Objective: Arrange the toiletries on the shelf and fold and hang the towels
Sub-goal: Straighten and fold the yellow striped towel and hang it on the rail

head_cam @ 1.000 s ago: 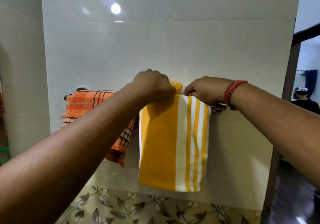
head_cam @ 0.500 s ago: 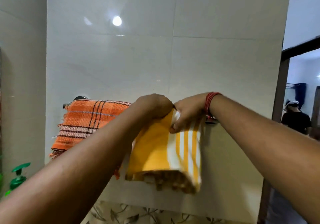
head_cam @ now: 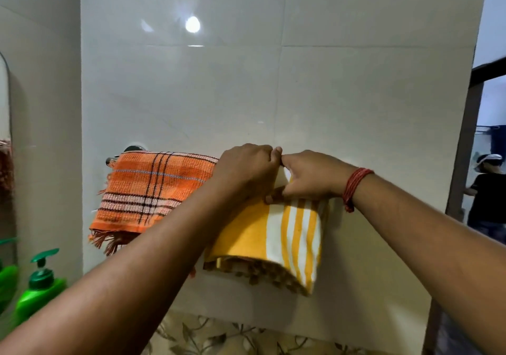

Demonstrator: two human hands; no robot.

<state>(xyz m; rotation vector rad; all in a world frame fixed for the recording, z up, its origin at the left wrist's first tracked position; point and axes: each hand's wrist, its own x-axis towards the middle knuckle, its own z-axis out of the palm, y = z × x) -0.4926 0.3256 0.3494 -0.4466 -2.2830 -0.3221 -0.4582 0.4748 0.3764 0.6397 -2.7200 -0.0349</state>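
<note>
A yellow towel with white stripes [head_cam: 276,234] hangs folded over the wall rail, its lower part doubled up so the fold's underside shows. My left hand [head_cam: 245,167] grips its top edge at the rail. My right hand [head_cam: 306,175], with a red thread at the wrist, pinches the towel's upper edge just to the right, the two hands touching. An orange checked towel [head_cam: 147,190] with fringe is draped over the same rail to the left. Only the left end of the towel rail [head_cam: 120,156] is visible.
Two green pump bottles [head_cam: 41,280] stand at the lower left by a mirror edge. The tiled wall [head_cam: 246,80] is straight ahead. A doorway [head_cam: 487,162] opens on the right, where another person stands. Leaf-patterned tiles run below.
The yellow towel hung long a second ago; its lower half has since been lifted and doubled up, so it hangs shorter. Both hands moved together at the rail. The camera tilted up.
</note>
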